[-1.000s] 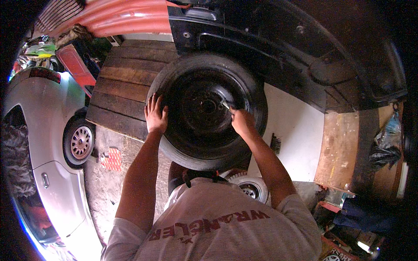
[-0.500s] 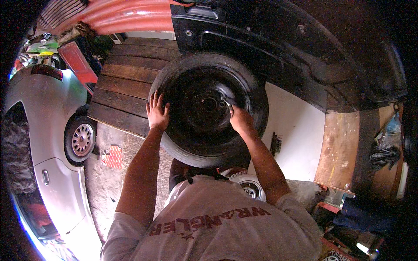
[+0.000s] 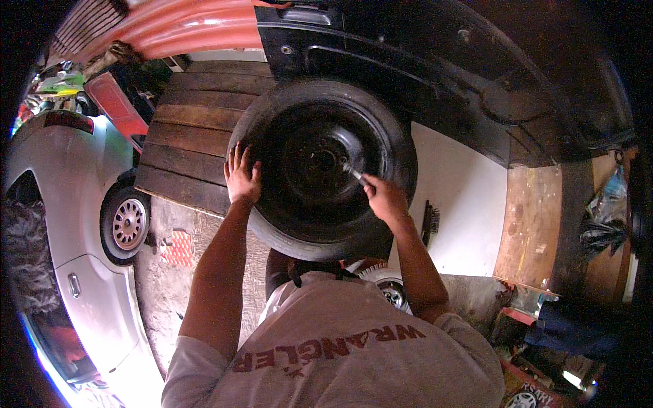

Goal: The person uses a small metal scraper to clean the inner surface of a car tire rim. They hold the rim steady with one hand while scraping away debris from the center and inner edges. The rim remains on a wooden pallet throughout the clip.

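In front of me a large black wheel with its tyre on stands face-on, its steel rim glossy at the upper right. My left hand rests with fingers spread on the tyre's left side. My right hand is closed round the dark handle of a small brush with a pale metal part. Its tip is at the rim near the centre hole, just right of the hub; whether it touches cannot be made out.
Wooden planks lie behind the wheel on the left. A silver car stands at far left, and a black vehicle panel spans the back. On a white surface at right lies a dark bristle brush. A smaller wheel sits below.
My right hand has drawn back slightly down and to the right, and the brush tip has moved from the upper rim down towards the hub. My left hand stays on the tyre.
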{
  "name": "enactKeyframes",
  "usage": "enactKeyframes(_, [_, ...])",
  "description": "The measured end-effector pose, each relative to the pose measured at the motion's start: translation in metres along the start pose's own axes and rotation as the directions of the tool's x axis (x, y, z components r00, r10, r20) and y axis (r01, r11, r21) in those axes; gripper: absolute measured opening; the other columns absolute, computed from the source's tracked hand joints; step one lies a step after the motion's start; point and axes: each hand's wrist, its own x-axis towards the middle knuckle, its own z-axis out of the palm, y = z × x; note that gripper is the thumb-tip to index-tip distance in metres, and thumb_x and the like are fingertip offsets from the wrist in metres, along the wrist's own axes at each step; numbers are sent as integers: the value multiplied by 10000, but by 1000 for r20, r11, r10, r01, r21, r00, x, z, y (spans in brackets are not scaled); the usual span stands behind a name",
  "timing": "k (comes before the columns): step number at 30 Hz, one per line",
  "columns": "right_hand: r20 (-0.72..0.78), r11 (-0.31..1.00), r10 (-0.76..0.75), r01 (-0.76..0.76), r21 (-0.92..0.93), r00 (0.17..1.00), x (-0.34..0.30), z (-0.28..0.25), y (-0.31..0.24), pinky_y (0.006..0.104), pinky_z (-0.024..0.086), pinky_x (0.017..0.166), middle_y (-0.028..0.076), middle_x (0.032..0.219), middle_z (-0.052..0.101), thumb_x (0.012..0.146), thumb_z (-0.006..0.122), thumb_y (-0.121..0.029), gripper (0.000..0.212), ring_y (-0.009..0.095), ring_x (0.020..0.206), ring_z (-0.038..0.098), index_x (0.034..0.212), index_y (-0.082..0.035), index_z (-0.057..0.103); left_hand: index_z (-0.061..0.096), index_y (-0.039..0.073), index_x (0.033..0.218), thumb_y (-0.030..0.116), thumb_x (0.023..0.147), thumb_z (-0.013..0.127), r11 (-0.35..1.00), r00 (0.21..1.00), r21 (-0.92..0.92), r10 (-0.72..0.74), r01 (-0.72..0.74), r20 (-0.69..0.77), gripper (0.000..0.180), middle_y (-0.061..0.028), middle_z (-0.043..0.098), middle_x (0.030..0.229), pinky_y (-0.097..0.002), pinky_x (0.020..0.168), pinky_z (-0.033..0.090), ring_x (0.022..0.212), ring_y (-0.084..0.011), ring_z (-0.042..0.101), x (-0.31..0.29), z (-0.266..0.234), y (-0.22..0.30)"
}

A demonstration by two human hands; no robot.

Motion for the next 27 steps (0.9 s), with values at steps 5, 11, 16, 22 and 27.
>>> enactKeyframes(5, [112,994,79,-69,-89,991,-10,12,-15,464,507,737,172,939,667,874,580,-233,269,366,849,640,1117,-139,649,366,202,1418,438,934,411,1000,1000,-12,6,-6,-4,540,-35,238,1535,-488,1140,136,1420,-266,185,-2,4,0])
enactKeyframes(11, [15,978,164,-161,-135,986,-5,23,-14,482,498,737,175,934,665,910,525,-233,288,386,863,629,1171,-147,610,368,202,1417,425,935,408,1000,1000,-9,-2,2,-11,533,-36,245,1533,-488,1141,136,1418,-270,191,-1,6,-4])
enactKeyframes(16, [-18,982,163,-163,-99,987,8,26,-17,489,493,734,185,926,658,925,502,-244,295,386,859,628,1194,-164,592,373,201,1414,413,934,408,1000,1000,-23,0,0,0,526,-41,251,1531,-486,1141,133,1417,-276,190,2,5,0])
enactKeyframes(22, [-98,987,162,-162,9,982,15,32,-17,480,497,735,196,923,655,928,494,-247,295,396,869,626,1198,-181,596,374,201,1413,425,937,404,1000,1000,-15,25,-25,-9,527,-55,258,1526,-483,1142,130,1416,-279,192,1,6,-5])
enactKeyframes(27, [-185,992,122,-113,59,975,19,8,-7,466,502,750,193,958,662,907,550,-227,304,390,878,631,1173,-94,611,369,200,1416,448,943,381,999,999,-12,31,-31,-16,534,-60,250,1529,-486,1140,129,1416,-284,190,1,5,-5])
